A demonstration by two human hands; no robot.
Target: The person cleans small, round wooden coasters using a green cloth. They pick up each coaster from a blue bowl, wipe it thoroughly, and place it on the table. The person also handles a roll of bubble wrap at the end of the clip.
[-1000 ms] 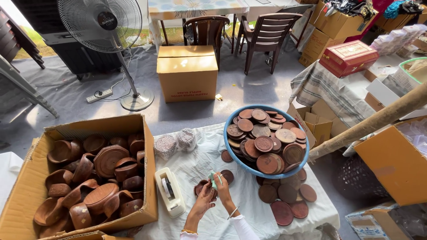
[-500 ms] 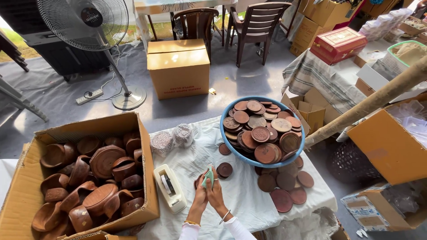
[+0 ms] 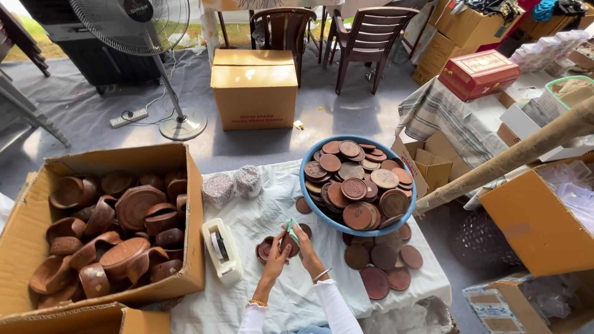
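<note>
Both hands meet over the white-covered table – left hand and right hand have fingers closed round a small brown wooden disc and a green cloth. The disc looks light, stiff, smooth – best pinched by its rim

Disc mostly hidden between hands; cardboard box cut off at left edge.

Pretty bright, soft daylight here, looks like it's coming in from the top left, way beyond the fingers. Shadows are mild; the cardboard box far above the fingers throws one toward the camera. Sharp all over, no glare. Wide-angle lens bends the edges, stretching the corners.
</note>
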